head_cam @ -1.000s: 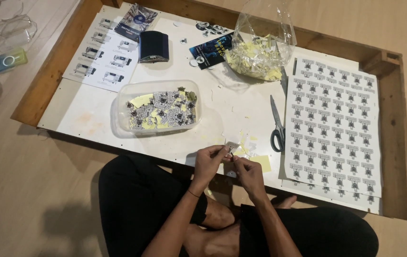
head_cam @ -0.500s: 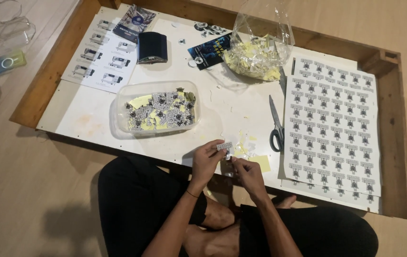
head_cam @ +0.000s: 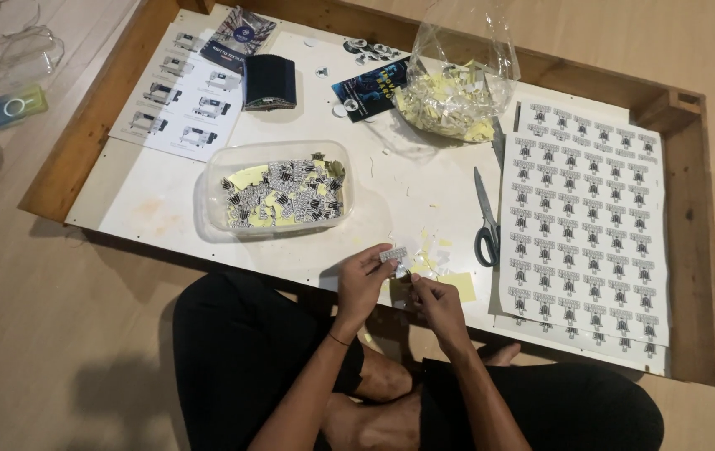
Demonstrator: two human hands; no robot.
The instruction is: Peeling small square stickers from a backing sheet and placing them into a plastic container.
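A low white bench (head_cam: 165,196) in a wooden frame carries everything. Along its right edge lies a big sheet of printed stickers (head_cam: 585,217), with grey-handled scissors (head_cam: 484,219) just beside its left side. Toward the far edge a clear plastic bag (head_cam: 458,79) holds yellow paper scraps; a dark booklet (head_cam: 269,82) and a printed page (head_cam: 186,100) lie nearer the far left corner. Mid-bench sits a clear tub (head_cam: 278,188) of cut stickers. At the near edge, over loose backing scraps (head_cam: 449,284), the left hand (head_cam: 360,284) pinches a small cut sticker (head_cam: 392,254) by its fingertips, and the right hand (head_cam: 439,307) pinches at its lower end. The sticker's print is too small to make out.
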